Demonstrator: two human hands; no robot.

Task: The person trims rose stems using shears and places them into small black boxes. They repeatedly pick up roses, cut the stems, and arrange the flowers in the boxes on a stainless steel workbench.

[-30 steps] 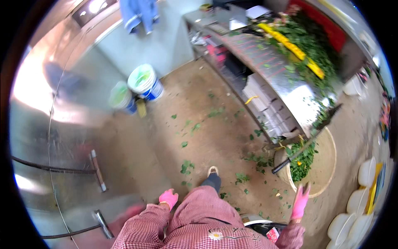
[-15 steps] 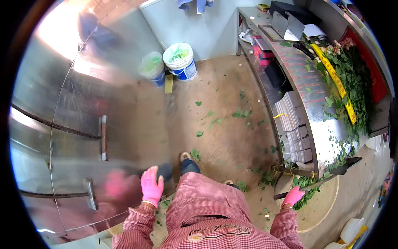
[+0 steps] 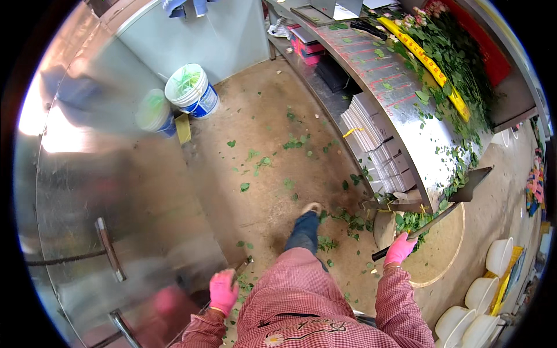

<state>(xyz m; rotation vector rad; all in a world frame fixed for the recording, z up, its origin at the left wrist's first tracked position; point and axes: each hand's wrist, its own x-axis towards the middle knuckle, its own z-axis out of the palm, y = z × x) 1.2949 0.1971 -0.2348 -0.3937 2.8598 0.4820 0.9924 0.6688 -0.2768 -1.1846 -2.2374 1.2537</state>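
My right hand [image 3: 399, 249], in a pink glove, is wrapped round the dark grip of a long lever with a broad flat blade [image 3: 473, 184]. This lever crosses the end of the metal workbench [image 3: 400, 98], above a round tan tub [image 3: 449, 255] holding cut green stems and leaves [image 3: 413, 225]. My left hand [image 3: 223, 291], gloved in pink too, hangs beside the shiny metal cabinet [image 3: 156, 232]. Its fingers are loosely bent, with nothing seen in them. On the bench lies a pile of leafy roses [image 3: 464, 69], and a yellow strip [image 3: 426, 61] runs along their stems.
White sheets or flat cartons [image 3: 371, 142] are stacked on the bench's lower shelf. A white and blue bucket [image 3: 194, 93] stands by the pale wall. Loose leaves [image 3: 296, 141] lie across the brown floor. White tubs [image 3: 480, 294] stand at lower right.
The view has turned and shifted right, and a foot has stepped forward. My left hand has dropped lower, its fingers more bent. My right hand stays on the lever.
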